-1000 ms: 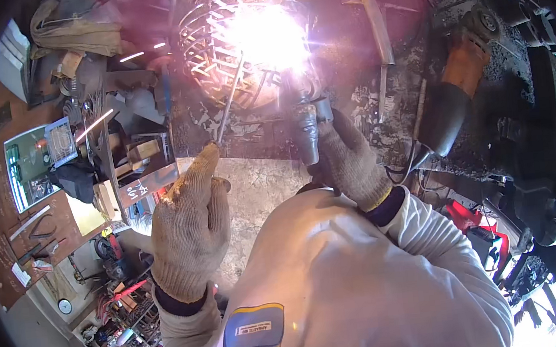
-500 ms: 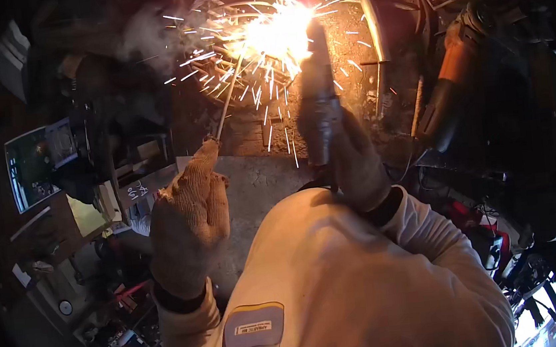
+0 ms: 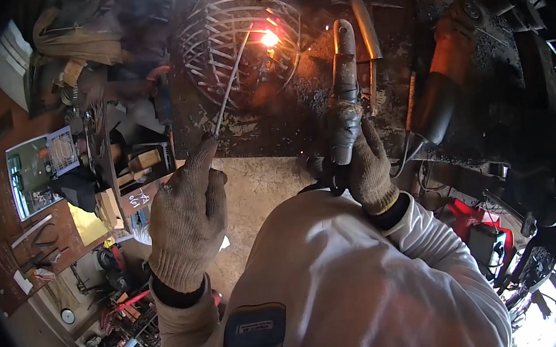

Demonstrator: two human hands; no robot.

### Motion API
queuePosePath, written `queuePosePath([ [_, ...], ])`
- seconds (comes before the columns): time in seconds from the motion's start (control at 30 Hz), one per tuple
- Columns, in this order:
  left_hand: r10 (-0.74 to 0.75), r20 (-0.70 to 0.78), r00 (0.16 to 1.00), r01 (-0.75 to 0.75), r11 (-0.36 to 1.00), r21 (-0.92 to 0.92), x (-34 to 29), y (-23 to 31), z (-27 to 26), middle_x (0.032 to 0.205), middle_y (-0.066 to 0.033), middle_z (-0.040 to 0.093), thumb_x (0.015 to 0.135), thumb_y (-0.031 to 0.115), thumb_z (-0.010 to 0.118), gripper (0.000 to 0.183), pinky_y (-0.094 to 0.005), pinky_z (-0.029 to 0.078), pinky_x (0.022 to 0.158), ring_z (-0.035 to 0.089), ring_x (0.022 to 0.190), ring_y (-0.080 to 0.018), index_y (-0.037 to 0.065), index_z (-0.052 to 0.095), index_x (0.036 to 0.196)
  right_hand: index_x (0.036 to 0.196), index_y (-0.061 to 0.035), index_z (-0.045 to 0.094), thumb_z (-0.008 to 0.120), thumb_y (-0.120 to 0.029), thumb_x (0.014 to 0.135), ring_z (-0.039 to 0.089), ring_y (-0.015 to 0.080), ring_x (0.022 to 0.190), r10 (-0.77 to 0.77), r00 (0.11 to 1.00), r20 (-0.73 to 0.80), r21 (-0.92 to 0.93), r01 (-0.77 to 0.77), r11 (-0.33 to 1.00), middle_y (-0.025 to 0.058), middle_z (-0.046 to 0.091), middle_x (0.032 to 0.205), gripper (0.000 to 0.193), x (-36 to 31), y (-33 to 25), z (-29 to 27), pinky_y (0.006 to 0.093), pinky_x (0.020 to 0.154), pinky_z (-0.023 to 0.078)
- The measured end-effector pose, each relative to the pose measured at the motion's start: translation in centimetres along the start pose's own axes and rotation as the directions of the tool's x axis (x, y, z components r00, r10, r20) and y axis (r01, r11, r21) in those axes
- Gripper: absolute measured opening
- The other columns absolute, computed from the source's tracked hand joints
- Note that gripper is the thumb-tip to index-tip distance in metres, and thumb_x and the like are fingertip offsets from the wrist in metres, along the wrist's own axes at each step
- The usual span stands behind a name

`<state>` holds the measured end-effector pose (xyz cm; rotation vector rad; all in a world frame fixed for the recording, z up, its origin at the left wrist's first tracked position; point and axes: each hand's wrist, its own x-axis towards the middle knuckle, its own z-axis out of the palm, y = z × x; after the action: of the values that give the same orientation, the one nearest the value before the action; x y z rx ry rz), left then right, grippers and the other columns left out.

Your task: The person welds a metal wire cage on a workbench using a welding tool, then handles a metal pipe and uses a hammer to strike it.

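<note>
A knitted work glove covers each of my hands. My left hand (image 3: 188, 215) is closed on the near end of a thin metal rod (image 3: 230, 84). The rod slants up to a round metal wire basket (image 3: 207, 30) on the dark bench. A spot on the basket glows orange-white (image 3: 269, 38) close to the rod's far end. My right hand (image 3: 370, 174) is wrapped round a grey, tape-bound welding electrode holder (image 3: 345, 93), upright in view and apart from the basket. Whether the holder grips any electrode, I cannot make out.
An orange and grey angle grinder (image 3: 446, 77) lies on the right. A long metal bar (image 3: 359, 12) rests right of the basket. Wooden shelving at left carries boxes and papers; tools crowd the lower left. A red machine (image 3: 470, 218) sits at lower right.
The bright arc and flying sparks have died to a small glowing spot. My right hand has drawn the electrode holder away from the basket, toward me and right. The left hand still holds the rod.
</note>
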<state>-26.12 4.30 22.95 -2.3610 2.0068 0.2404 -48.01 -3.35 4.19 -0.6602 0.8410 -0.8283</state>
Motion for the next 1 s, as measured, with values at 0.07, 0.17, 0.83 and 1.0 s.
queuePosePath([
  [0.07,-0.001,-0.015,1.0,0.0,0.996,-0.093,0.1,0.0,-0.1,0.116,-0.0257,0.072,0.099,0.01,0.066,0.043,-0.0492,0.058,0.085,0.072,0.099,-0.0425,0.006,0.061,0.141,0.144,-0.0058,0.055,0.048,-0.039,0.115,0.068,0.0112,0.086,-0.131,0.991,0.036,-0.204,0.135,0.97,0.004,0.069,0.105,0.044,-0.3,0.1,-0.4,0.0268,0.071,0.057],
  [0.17,0.022,-0.025,0.999,-0.024,0.996,-0.09,0.3,-0.2,-0.2,0.121,-0.0254,0.072,0.099,0.01,0.065,0.043,-0.0502,0.059,0.088,0.072,0.103,-0.0442,0.006,0.06,0.141,0.142,-0.006,0.055,0.049,-0.039,0.115,0.068,0.0123,0.083,-0.444,0.885,0.142,-0.615,0.43,0.661,0.0044,0.069,0.102,0.043,-0.7,0.3,-0.6,0.0269,0.067,0.057],
  [0.83,0.569,0.004,0.822,-0.512,0.737,0.442,0.5,-4.7,0.2,0.138,-0.0177,0.064,0.084,0.007,0.072,0.02,-0.0462,0.054,0.083,0.069,0.105,-0.0347,-0.001,0.066,0.101,0.139,-0.0042,0.056,0.05,-0.029,0.111,0.067,0.017,0.082,-0.455,0.886,-0.095,-0.457,0.367,0.81,0.0082,0.067,0.101,0.038,-5.3,-0.6,-1.3,0.0332,0.074,0.058],
  [1.0,0.501,-0.173,0.848,-0.461,0.858,0.225,1.8,-4.8,0.3,0.096,-0.0252,0.07,0.094,0.009,0.066,0.024,-0.0511,0.056,0.07,0.069,0.077,-0.0425,0.001,0.07,0.117,0.142,-0.0011,0.052,0.069,-0.037,0.104,0.07,0.0189,0.088,-0.455,0.874,-0.171,0.013,0.464,0.886,0.0092,0.069,0.109,0.055,-9.8,-2.6,-1.6,0.0341,0.073,0.061],
])
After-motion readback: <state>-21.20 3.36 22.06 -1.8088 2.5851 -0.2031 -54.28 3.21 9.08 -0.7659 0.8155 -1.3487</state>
